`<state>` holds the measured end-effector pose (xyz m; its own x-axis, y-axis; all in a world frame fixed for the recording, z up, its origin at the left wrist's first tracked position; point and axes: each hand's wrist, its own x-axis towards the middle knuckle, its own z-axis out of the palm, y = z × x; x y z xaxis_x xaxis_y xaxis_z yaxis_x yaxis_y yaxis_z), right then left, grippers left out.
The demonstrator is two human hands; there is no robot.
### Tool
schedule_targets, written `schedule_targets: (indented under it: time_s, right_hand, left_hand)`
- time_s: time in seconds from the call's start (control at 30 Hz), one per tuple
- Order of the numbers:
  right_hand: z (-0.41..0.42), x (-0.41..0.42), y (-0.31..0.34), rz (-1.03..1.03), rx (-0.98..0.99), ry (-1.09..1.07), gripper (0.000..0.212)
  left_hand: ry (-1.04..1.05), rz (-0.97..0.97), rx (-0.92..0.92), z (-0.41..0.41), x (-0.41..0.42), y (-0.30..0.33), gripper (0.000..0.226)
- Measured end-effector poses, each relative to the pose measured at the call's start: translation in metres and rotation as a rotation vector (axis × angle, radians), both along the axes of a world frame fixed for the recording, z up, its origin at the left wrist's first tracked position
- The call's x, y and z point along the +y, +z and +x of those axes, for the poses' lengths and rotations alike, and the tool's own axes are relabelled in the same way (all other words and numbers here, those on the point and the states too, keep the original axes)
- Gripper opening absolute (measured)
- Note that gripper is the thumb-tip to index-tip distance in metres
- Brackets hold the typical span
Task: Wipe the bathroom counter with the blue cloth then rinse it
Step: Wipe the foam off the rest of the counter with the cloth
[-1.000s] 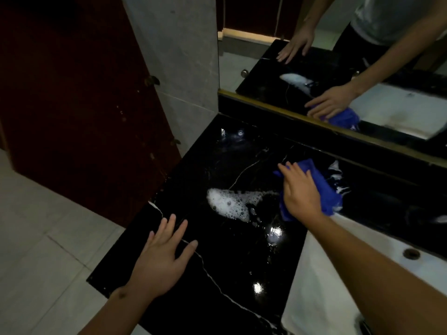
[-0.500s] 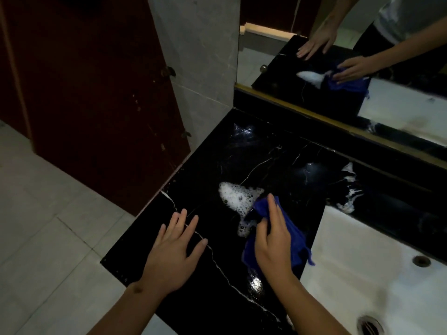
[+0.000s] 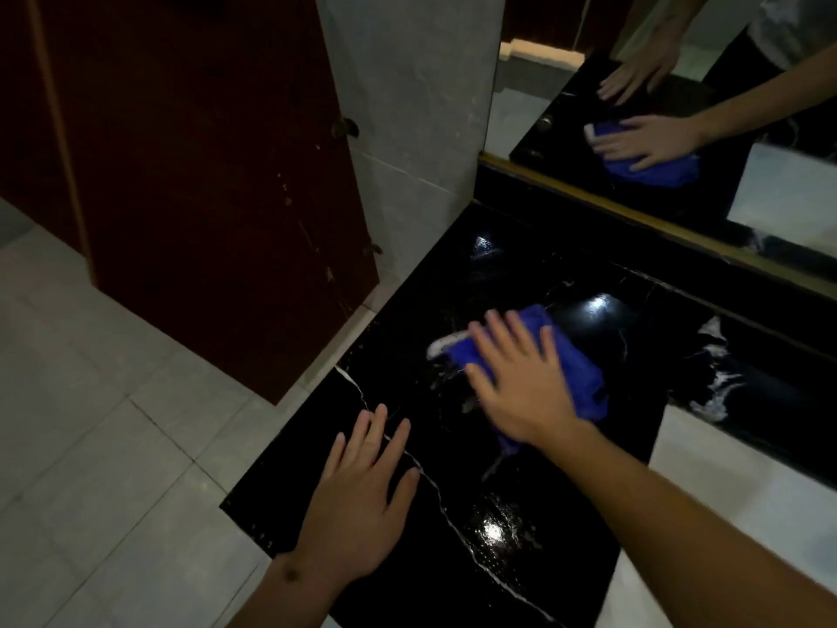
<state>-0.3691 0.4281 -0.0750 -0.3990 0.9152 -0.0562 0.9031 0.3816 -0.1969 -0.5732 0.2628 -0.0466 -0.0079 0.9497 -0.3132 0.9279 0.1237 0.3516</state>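
The black marble counter point(image 3: 521, 274) with white veins fills the middle of the head view, wet and shiny. The blue cloth point(image 3: 575, 364) lies bunched on it. My right hand point(image 3: 521, 378) presses flat on the cloth, fingers spread, covering most of it. A small strip of white foam point(image 3: 441, 344) shows just left of the cloth. Near the counter's front left corner, my left hand point(image 3: 362, 496) rests flat on the marble, fingers apart, holding nothing.
A white sink basin point(image 3: 706, 473) lies to the right of the counter. A mirror point(image 3: 679, 129) with a gold lower edge stands behind it. To the left are a dark red door point(image 3: 204, 174), a grey wall point(image 3: 407, 106) and a tiled floor point(image 3: 90, 401).
My right hand has pushed the cloth away from the front edge and over the foam patch, which is now mostly covered. My left hand stays flat at the corner.
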Motion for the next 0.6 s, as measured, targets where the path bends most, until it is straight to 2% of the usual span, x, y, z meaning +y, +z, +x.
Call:
schedule_targets:
  time_s: [0.2, 0.33, 0.43, 0.53, 0.6]
  right_hand:
    - [0.113, 0.05, 0.005, -0.086, -0.077, -0.465, 0.068]
    - [0.078, 0.061, 0.004, -0.095, -0.025, -0.617, 0.07]
    - [0.012, 0.068, 0.002, -0.067, 0.001, -0.501, 0.069]
    - [-0.058, 0.039, 0.001, -0.051, -0.017, -0.171, 0.066]
    - [-0.087, -0.002, 0.002, -0.056, -0.016, 0.054, 0.065]
  left_hand:
    - [-0.029, -0.01, 0.037, 0.0, -0.001, 0.0, 0.062]
    - [-0.044, -0.012, 0.051, 0.003, -0.002, -0.001, 0.068]
    - [-0.021, -0.016, -0.002, -0.002, -0.002, -0.001, 0.065]
    - [0.013, -0.005, -0.004, -0.005, -0.019, -0.003, 0.064]
    - [0.095, -0.004, 0.007, -0.004, -0.043, -0.004, 0.072]
